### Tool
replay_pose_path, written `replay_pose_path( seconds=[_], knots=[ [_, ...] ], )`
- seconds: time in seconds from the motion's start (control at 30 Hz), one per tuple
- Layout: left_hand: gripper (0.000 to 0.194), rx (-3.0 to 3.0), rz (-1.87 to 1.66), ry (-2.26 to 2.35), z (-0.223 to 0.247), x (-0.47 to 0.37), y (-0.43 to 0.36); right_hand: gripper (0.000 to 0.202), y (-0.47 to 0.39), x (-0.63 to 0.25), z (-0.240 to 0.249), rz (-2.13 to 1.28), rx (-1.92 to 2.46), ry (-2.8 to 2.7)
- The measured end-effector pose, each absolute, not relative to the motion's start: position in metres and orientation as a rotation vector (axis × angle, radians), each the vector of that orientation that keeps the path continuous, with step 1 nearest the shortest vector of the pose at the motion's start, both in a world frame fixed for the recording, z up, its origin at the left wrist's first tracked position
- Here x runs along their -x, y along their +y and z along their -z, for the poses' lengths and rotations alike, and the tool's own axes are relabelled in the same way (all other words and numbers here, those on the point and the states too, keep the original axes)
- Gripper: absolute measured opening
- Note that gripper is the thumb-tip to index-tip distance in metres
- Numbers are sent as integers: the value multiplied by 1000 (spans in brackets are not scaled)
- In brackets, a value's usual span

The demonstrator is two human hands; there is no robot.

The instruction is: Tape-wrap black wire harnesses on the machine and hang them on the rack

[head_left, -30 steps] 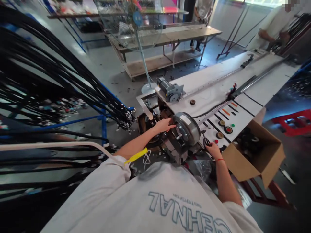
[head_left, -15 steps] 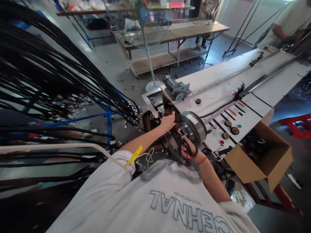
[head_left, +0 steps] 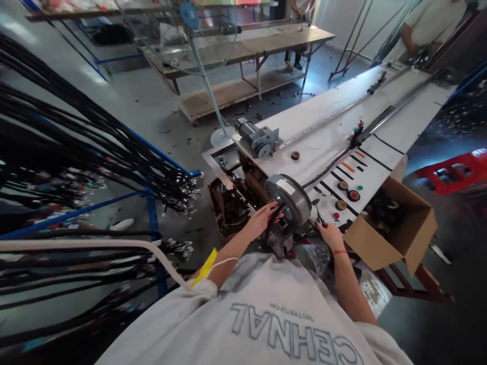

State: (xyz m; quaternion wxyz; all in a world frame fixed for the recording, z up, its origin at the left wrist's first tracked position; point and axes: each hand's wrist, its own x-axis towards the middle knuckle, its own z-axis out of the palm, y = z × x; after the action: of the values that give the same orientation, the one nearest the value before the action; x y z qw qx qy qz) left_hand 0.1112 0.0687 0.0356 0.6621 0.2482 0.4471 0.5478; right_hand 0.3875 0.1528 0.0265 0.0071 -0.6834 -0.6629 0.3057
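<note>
My left hand (head_left: 262, 221) is at the left side of a grey round drum (head_left: 291, 196) fixed to the near end of a long white worktable (head_left: 323, 114). Its fingers curl around a black cable (head_left: 269, 229) that loops down beside the drum. My right hand (head_left: 330, 234) is at the table's near edge, right of the drum, closed on black scissors (head_left: 319, 219) that lie against the tabletop. A red band circles that wrist.
An open cardboard box (head_left: 395, 243) with tape rolls hangs at the table's right. Buttons (head_left: 352, 195) and a grey motor (head_left: 258, 141) sit on the table. Black cable bundles (head_left: 95, 147) hang on a blue rack at left. Beyond are a standing fan (head_left: 190, 30), a red stool (head_left: 452, 170) and another person (head_left: 422, 25).
My right hand carried the scissors up to the drum, then back down to the table edge. My left hand slid from the drum's far side to its near side, onto the cable.
</note>
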Motion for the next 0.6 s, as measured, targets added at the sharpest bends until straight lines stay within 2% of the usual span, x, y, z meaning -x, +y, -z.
replay_pose_path(
  seconds=[0.1,0.2,0.3,0.4,0.5,0.6],
  knots=[
    [32,-420,-1017,955,-42,-111,85,36,186,-384,-24,-767,2106,-2214],
    [29,-664,-794,1030,-45,-113,103,34,233,-398,-33,-570,2061,-2073],
    [26,-1142,-680,1318,-45,-116,110,39,284,-427,-43,-453,2163,-1893],
    [19,-1458,-558,1668,-44,-118,107,47,318,-452,-43,-482,2344,-1768],
    [26,-1539,-402,1926,-43,-121,102,59,331,-461,-34,-546,2478,-1733],
    [33,-1572,-382,2030,-41,-123,97,65,331,-459,-25,-471,2492,-1807]
  ],
)
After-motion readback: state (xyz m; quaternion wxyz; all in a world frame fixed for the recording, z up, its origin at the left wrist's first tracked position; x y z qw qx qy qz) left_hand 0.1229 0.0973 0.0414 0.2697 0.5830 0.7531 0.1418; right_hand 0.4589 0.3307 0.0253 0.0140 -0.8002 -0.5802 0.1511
